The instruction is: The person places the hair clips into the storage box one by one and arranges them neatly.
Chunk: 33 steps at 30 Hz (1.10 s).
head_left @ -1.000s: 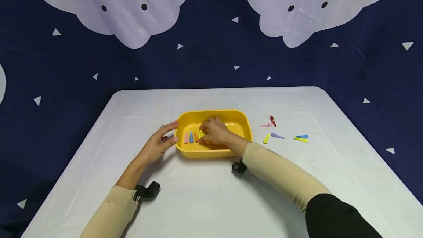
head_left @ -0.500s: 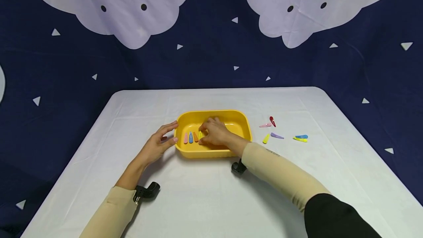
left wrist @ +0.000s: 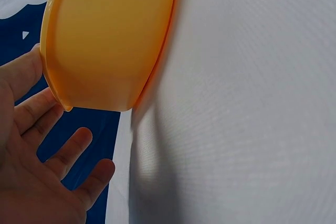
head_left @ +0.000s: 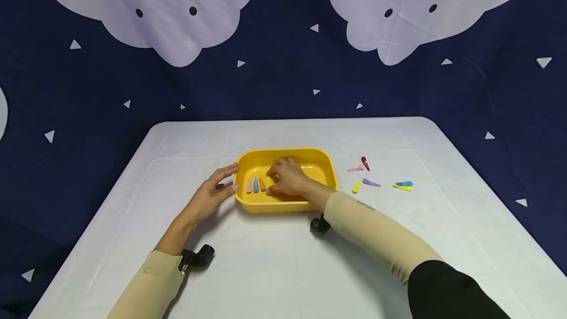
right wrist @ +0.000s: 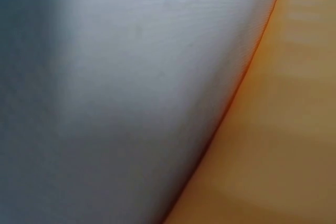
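Note:
In the head view, a yellow tray (head_left: pixel 319 205) lies on the table. My left hand (head_left: pixel 209 196) is at the tray's left end, its thumb and fingertips touching the rim. The left wrist view shows that hand (left wrist: pixel 47 150) with its other fingers spread, near the tray wall (left wrist: pixel 110 40). Reaching into the tray, my right hand (head_left: pixel 289 178) pinches a yellow hair clip (head_left: pixel 268 181), partly hidden by the fingers. To its left, a pink clip (head_left: pixel 249 185), a blue clip (head_left: pixel 255 184) and an orange clip (head_left: pixel 262 184) lie in a row. The right wrist view does not show the hand.
Right of the tray on the white tablecloth (head_left: pixel 266 270) lie a red clip (head_left: pixel 365 163), a pink clip (head_left: pixel 355 168), a yellow clip (head_left: pixel 356 186), a purple clip (head_left: pixel 371 182), a blue clip (head_left: pixel 404 183) and another yellow clip (head_left: pixel 402 187). A dark blue cloth (head_left: pixel 283 82) hangs behind.

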{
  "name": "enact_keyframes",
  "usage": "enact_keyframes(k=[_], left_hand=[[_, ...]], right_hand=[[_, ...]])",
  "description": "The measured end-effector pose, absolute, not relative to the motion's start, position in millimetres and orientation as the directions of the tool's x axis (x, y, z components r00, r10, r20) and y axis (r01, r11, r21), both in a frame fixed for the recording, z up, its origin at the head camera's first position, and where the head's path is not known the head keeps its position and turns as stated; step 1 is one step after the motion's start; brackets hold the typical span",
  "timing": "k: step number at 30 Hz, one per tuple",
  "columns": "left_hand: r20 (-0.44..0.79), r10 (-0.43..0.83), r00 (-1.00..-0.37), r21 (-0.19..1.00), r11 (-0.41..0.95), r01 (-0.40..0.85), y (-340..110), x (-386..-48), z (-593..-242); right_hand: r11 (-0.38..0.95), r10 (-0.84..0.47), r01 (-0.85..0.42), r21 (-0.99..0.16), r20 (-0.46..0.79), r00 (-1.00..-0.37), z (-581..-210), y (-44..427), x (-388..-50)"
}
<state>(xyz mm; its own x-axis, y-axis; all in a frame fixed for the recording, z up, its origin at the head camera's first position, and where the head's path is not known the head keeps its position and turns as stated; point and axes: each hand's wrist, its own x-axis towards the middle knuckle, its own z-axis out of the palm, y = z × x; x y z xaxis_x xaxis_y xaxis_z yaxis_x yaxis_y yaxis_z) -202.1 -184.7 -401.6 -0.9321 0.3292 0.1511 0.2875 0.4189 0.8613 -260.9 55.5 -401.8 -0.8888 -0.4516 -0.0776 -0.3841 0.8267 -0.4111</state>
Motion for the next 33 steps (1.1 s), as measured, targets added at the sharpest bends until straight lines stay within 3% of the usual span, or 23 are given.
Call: enact_keyframes(k=[13,20,33], left_hand=[[0.158,0.329,-0.931,0.863,0.413,0.292,-185.7,-202.4,-402.2],[0.166,0.329,-0.930,0.864,0.406,0.298,-184.9,-201.5,-402.1],[0.163,0.332,-0.929,0.858,0.418,0.299,-186.2,-203.5,-404.4]], right_hand=[[0.803,-0.481,-0.406,-0.437,-0.072,-0.874,-399.1,56.9,-263.8],[0.768,-0.455,-0.362,-0.527,-0.052,-0.889,-393.1,63.2,-263.1],[0.722,-0.375,-0.357,-0.593,0.098,-0.922,-362.3,86.1,-240.1]])
